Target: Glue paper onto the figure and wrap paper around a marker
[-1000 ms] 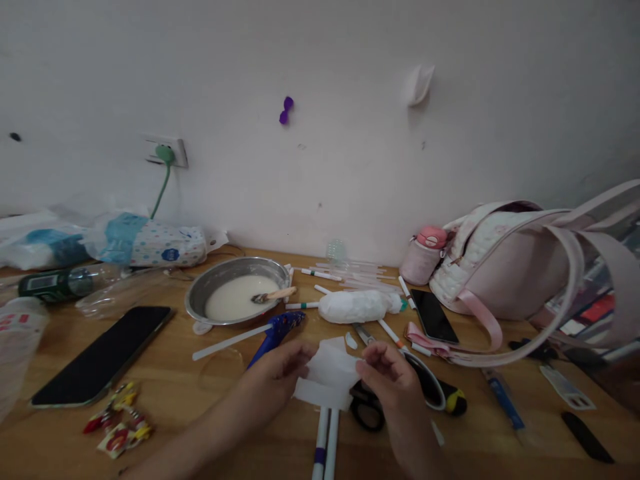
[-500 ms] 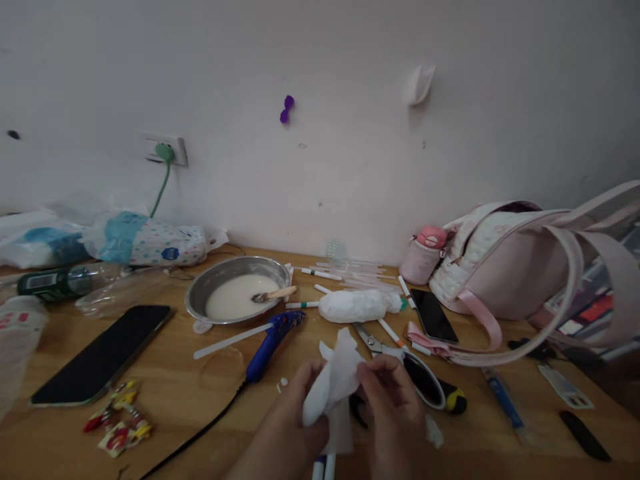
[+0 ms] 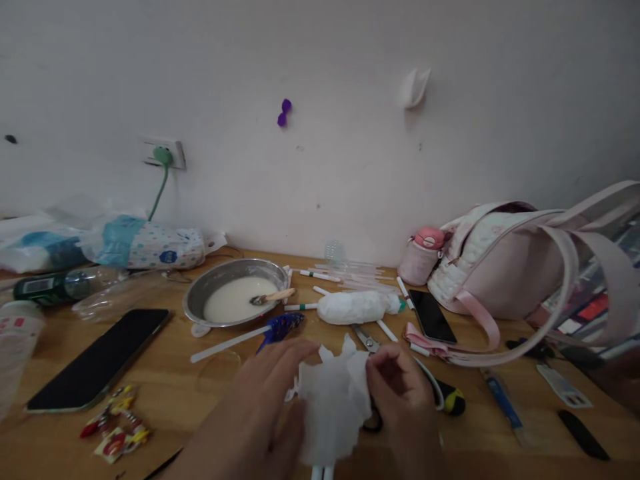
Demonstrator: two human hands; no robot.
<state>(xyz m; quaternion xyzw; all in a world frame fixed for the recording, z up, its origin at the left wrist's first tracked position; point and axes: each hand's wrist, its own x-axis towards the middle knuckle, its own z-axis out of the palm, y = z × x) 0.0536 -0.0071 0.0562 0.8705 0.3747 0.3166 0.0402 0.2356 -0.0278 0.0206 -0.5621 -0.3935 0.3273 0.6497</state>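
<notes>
A crumpled sheet of thin white tissue paper stands between my hands at the front of the table. My right hand pinches its right edge between thumb and fingertips. On the other side, my left hand is spread with its fingers stretched toward the tissue; whether it touches is unclear. Two white sticks show below the tissue's lower edge. Scissors lie just behind, partly covered by my right hand. A white paper-wrapped bottle shape with a green end rests farther back.
A metal bowl of white liquid holds a brush. Near it lies a blue glue gun. Phones, a pink bag, a pink bottle and clear straws surround the work area.
My left hand has let go of its grip on the tissue and opened out, now covering the glue gun's handle. The tissue has spread wider and hangs lower. My right hand still pinches its edge.
</notes>
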